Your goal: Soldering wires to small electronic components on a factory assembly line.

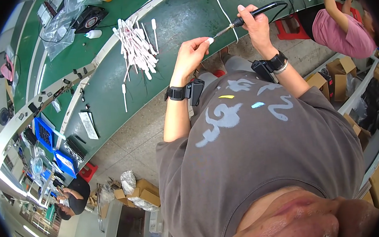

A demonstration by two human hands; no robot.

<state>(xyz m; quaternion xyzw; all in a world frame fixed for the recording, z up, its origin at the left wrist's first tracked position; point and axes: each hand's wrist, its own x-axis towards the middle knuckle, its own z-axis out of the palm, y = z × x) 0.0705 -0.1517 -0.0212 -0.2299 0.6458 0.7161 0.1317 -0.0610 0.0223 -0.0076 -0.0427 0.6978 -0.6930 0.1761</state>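
Observation:
My right hand point(257, 27) grips a soldering iron point(264, 8) by its black handle, the metal tip slanting down to the left. Close to that tip, my left hand point(191, 55) pinches a small white piece point(210, 40) between thumb and fingers. Whether the tip touches the piece I cannot tell. Left of my left hand, a heap of slim white parts with thin wires point(136, 47) lies on the green bench point(177, 17). One similar white part point(124, 91) lies apart, nearer the bench's front edge.
A white cord point(221, 6) hangs over the bench edge by the iron. Further left are a black fan point(89, 19), a small white bottle point(94, 34), a flat pale strip point(88, 125) and blue trays point(44, 133). Co-workers sit at far right point(345, 30) and lower left point(76, 196).

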